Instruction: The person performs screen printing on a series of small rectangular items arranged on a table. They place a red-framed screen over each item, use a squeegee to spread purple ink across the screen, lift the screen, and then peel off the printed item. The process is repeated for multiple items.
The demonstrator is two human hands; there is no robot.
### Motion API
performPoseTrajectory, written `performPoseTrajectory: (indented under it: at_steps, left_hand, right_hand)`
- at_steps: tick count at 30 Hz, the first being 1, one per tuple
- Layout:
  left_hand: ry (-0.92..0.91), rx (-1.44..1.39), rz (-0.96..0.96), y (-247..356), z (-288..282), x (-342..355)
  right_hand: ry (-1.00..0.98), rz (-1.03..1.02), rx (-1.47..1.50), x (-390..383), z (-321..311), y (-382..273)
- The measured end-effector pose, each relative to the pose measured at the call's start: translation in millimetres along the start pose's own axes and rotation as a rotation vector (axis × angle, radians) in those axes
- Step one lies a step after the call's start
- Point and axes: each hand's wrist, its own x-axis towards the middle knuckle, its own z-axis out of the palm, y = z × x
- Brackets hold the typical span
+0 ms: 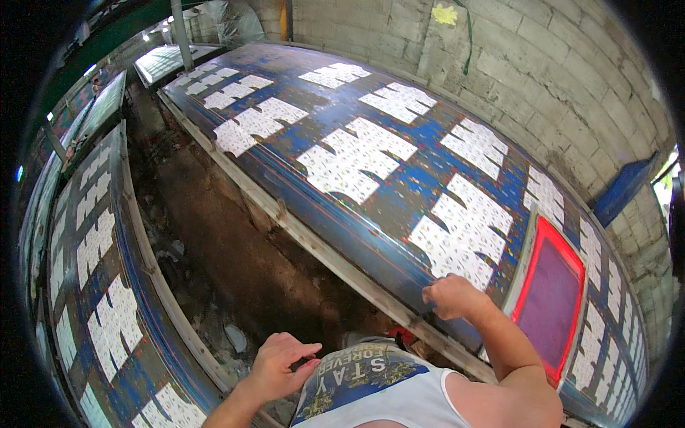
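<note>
My right hand [453, 296] is over the near edge of the long printing table [335, 232], its fingers curled down. Whatever they hold, if anything, is hidden. Just beyond it a white cut fabric piece [464, 235] with small coloured prints and notched edges lies flat. Right of that hand, a screen-printing frame [549, 292] with a red border and purple mesh lies on the table, partly behind my right forearm. My left hand [278, 367] hangs over the aisle in front of my body, thumb and fingers apart, with nothing in it.
More printed fabric pieces [359, 158] lie in rows along the table, on both sides of the frame. A brown dirt aisle [207, 207] separates it from another table [153, 335] on the left, also bearing fabric pieces. A block wall [528, 78] borders the far side. A metal post [180, 36] stands at the far end.
</note>
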Motion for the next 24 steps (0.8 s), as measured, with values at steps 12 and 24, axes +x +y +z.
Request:
performPoseTrajectory:
  at_steps: [12,24]
  left_hand:
    - [-0.066,0.116,-0.138,-108,-99,114]
    - [-0.228,0.019,0.085,-282,-193,240]
  right_hand:
    - [-0.135,0.058,-0.008,217,-49,-6]
    - [-0.200,0.512,0.199,252,-56,-11]
